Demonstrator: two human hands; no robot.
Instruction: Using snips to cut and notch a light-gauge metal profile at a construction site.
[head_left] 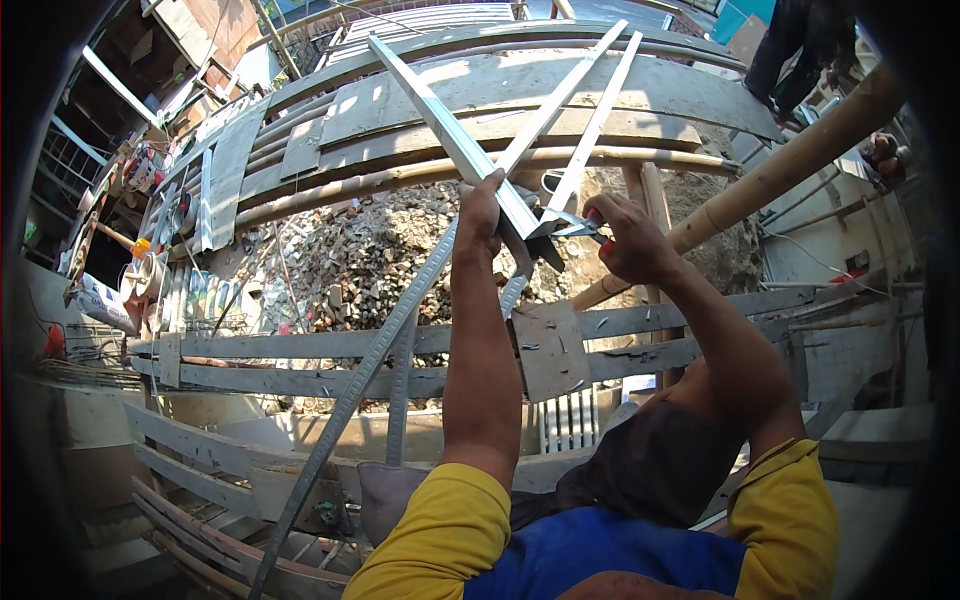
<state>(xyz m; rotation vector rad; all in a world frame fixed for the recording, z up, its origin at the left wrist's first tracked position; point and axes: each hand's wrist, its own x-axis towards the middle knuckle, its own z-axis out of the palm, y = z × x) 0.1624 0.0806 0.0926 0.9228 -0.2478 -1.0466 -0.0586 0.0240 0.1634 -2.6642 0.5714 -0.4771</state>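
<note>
My left hand [480, 215] is closed around a shiny metal channel [440, 115], close to its near end. That channel slants away to the far left across the planks. In my right hand [636, 240] is a pair of tin snips [574, 226] with red on the handles. Their blades touch or nearly touch the near end of a second metal channel [600, 120], just right of the first one; the exact contact is too small to tell. A third channel [560, 95] passes behind the first. A dimpled metal strip [368, 365] slopes from beside my left wrist toward the lower left.
Bamboo poles and planks [400, 100] form a platform ahead, above rubble [370, 260]. A thick bamboo pole [780, 175] rises diagonally at right. Grey wooden rails [300, 346] cross in front of me. A person in dark trousers [795, 50] stands at the far right.
</note>
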